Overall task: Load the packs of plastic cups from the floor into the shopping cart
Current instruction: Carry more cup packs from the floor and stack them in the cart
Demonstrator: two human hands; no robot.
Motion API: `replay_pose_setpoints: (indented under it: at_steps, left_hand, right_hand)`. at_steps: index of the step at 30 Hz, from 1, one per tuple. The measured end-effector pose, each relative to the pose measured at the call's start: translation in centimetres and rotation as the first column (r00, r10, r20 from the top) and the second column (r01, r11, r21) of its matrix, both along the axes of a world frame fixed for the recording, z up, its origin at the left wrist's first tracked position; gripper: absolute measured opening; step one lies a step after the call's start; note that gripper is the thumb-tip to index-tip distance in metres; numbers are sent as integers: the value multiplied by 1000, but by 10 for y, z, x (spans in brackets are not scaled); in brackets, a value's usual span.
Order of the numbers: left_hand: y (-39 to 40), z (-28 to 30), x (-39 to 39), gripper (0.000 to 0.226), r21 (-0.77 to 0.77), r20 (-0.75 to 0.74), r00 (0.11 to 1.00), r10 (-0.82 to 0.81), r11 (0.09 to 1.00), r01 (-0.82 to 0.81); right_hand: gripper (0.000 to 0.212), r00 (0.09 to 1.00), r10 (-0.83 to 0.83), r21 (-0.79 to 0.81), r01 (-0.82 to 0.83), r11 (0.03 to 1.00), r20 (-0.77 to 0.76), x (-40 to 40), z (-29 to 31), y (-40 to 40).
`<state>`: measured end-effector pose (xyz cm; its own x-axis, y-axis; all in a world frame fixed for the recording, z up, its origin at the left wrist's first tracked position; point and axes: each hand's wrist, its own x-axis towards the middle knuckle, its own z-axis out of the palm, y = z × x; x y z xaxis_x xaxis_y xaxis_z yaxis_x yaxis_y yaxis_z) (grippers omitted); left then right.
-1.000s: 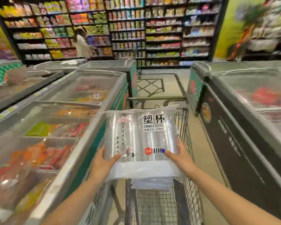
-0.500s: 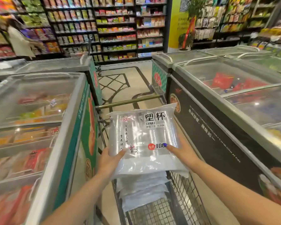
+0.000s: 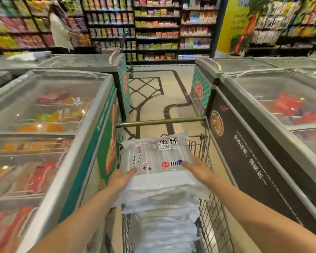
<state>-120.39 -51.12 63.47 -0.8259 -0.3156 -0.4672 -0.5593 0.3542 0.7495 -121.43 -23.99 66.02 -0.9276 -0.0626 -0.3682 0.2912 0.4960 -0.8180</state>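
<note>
A clear pack of plastic cups with black print and a red "100" mark lies flat at the top of a stack of similar packs inside the wire shopping cart. My left hand grips its near left edge, thumb on top. My right hand holds the near right edge, thumb on the label. The cart's handle bar lies across the far end. The fingers under the pack are hidden.
Chest freezers flank the narrow aisle: a green-fronted freezer on the left, a black-fronted freezer on the right. Patterned floor runs ahead to stocked shelves. A person stands at the far left shelves.
The pack has come down from chest height onto the stack in the cart, still held by both hands. My view has swung right and now faces straight along the aisle.
</note>
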Motion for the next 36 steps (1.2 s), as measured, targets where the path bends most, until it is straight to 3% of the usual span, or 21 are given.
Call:
replay_pose_setpoints:
  at_steps: [4,13,15,17,20,25,29,32,36]
  left_hand:
    - [5,-4,-29,94,-18,36,999,-8,1000,9]
    - [16,-8,-43,97,-128,3,998,69,989,-68]
    - [16,4,-34,96,-282,-67,996,63,956,-80]
    - [11,21,-20,86,-411,-184,982,39,904,-114]
    - [-14,49,9,85,-522,-310,951,-20,839,-153]
    - [-79,81,105,82,-674,-376,926,-27,694,-253]
    - [-123,94,228,86,-804,-294,948,118,506,-312]
    - [-143,106,346,90,-873,-230,931,282,363,-326]
    - [-137,116,521,91,-884,-238,814,529,229,-408]
  right_hand:
    - [54,998,-39,-33,40,999,44,-24,-9,4]
    - [59,997,-48,-5,48,999,62,-57,-19,9]
    - [83,995,-92,135,96,986,-36,-59,-21,13]
    - [99,981,-22,282,77,956,-193,-63,-20,16]
    - [97,912,203,395,-50,917,-356,-70,-1,5]
    - [91,696,561,473,-348,810,-449,-58,45,-89]
    - [94,390,794,542,-584,605,-466,13,63,-201]
    - [94,193,867,541,-713,446,-460,101,71,-277]
    - [95,-79,849,539,-802,257,-522,239,77,-348]
